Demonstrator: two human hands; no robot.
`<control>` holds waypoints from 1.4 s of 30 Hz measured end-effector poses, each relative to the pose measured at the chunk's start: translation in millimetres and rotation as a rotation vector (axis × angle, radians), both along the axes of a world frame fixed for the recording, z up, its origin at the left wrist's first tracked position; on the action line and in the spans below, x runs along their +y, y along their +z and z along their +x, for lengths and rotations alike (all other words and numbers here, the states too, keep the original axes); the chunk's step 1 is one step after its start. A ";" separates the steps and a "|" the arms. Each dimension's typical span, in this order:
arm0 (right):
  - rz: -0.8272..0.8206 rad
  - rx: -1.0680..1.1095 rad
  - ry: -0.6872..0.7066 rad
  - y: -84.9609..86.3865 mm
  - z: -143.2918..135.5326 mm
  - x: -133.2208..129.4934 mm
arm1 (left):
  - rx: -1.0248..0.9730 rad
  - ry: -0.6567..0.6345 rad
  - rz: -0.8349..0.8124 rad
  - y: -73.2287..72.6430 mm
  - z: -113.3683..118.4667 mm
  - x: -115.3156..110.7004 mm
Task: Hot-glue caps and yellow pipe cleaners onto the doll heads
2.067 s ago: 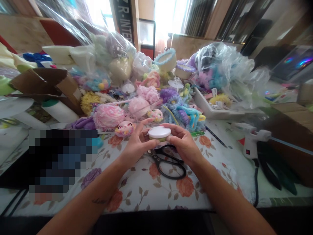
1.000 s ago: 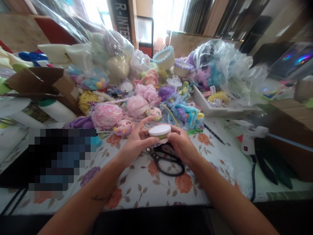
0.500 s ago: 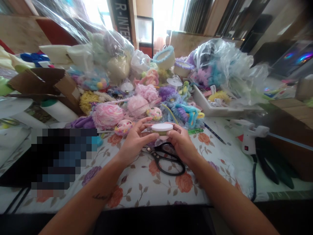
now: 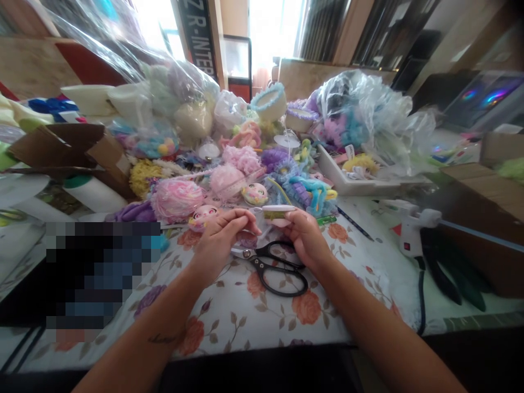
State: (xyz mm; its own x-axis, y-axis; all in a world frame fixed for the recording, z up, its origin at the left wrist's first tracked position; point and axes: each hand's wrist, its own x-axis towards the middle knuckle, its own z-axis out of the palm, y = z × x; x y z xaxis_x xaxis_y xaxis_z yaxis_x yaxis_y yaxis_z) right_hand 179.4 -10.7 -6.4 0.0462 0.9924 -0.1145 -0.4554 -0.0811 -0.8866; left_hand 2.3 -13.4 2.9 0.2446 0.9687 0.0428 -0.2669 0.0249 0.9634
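Note:
Between the thumb and fingers of my right hand is a small spool with a pale rim and an olive-gold band round its middle. It is held up above the scissors, tilted nearly edge-on to me. My left hand is just left of the spool, apart from it, with thumb and fingertips pinched together; what they hold, if anything, is too small to make out. Below both hands, black-handled scissors lie on the flowered tablecloth. A doll head lies behind my left hand.
Pink yarn, another doll head and plush pieces pile up behind the hands. A white tray stands at back right. A glue gun is at right, a pencil nearer. Cardboard boxes flank the pile.
My left hand has come away from the spool, its fingers now drawn together. The spool has tipped more edge-on in my right hand. The view has shifted slightly.

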 end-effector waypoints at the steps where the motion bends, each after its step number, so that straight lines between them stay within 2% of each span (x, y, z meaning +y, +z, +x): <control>1: 0.000 -0.004 0.001 -0.4 -0.2 -0.1 | -0.014 -0.009 0.002 -0.3 0.3 0.2; 3: 0.007 -0.009 0.012 -1.2 -0.8 -0.7 | 0.015 0.018 0.043 -1.7 0.3 1.0; 7: 0.025 -0.049 0.018 -1.5 -2.4 -3.5 | 0.214 0.177 0.131 -5.1 -2.0 2.7; 9: 0.033 -0.113 0.001 -0.2 -3.8 -6.1 | 0.252 0.216 0.143 -5.3 -2.8 2.5; 14: 0.096 -0.294 0.012 4.3 -8.1 -12.9 | 0.280 0.094 0.239 -4.5 0.2 -0.8; 18: 0.131 -0.317 0.054 4.1 -10.5 -14.5 | 0.281 0.025 0.152 -5.4 3.0 -2.5; 22: 0.126 -0.311 0.075 2.9 -11.5 -14.7 | 0.254 0.015 0.082 -3.3 4.2 -2.7; 26: 0.147 -0.323 0.067 3.8 -11.4 -16.1 | 0.145 0.033 0.040 -2.1 5.7 -2.6; 34: 0.180 -0.287 0.075 4.0 -15.6 -17.7 | 0.075 0.042 0.071 -4.4 6.0 -2.7; 36: 0.142 -0.234 0.028 1.7 -14.1 -13.3 | 0.060 0.064 0.150 -1.2 1.0 -1.5; 39: 0.047 -0.127 -0.116 0.1 -4.1 -3.3 | -0.019 0.156 0.312 5.9 -8.7 1.7; 42: 0.039 -0.041 -0.217 3.0 9.0 5.0 | -0.077 0.232 0.272 11.0 -13.9 4.1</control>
State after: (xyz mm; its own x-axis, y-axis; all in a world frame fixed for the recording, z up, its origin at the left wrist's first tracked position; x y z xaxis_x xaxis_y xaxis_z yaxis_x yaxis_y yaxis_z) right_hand 188.5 -5.7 -3.4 0.2625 0.9624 -0.0695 -0.4221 0.0498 -0.9052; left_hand -11.6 -9.3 13.9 0.0059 0.9485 0.3166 -0.3071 -0.2996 0.9033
